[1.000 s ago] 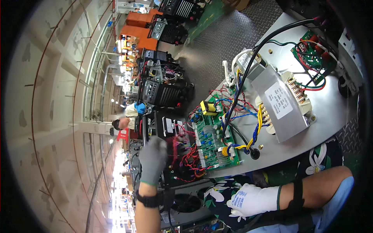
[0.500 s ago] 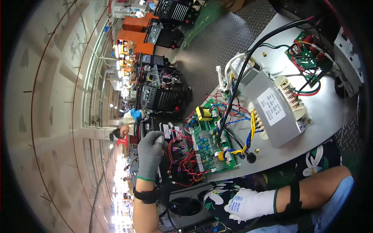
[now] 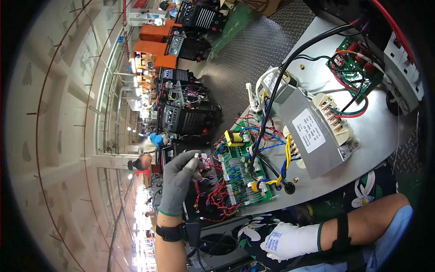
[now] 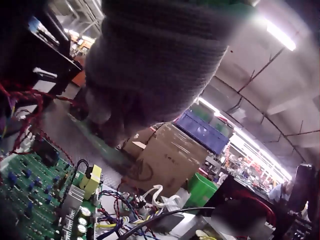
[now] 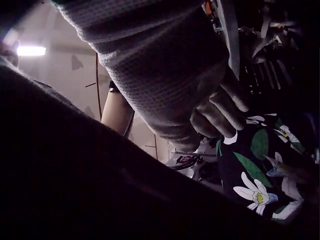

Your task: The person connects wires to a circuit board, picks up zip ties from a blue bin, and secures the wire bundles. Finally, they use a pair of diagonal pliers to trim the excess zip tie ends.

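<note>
In the head view my left hand (image 3: 178, 186), in a grey glove, pinches a small white plug (image 3: 196, 155) between thumb and fingers. Red wires (image 3: 215, 195) hang close below it. Beside that hand lies a green circuit board (image 3: 242, 174) with a yellow-wrapped coil (image 3: 234, 138). The left wrist view shows the glove dark, with its fingertips mostly hidden, above the same board (image 4: 37, 192). My right hand (image 3: 292, 240), in a white glove, rests on floral fabric (image 3: 251, 231) with loosely bent fingers, holding nothing.
A metal plate (image 3: 312, 181) carries a transformer under a grey bracket (image 3: 310, 131). A thick black cable (image 3: 290, 59) arches over it. Another green board (image 3: 353, 72) sits at the far end. Several black machines (image 3: 186, 120) line the background, and a person (image 3: 156, 140) is beyond.
My left hand, blurred one second ago, has turned its fingers toward the board, and a white plug now shows at its fingertips. My right hand stays on the fabric. The view has shifted slightly.
</note>
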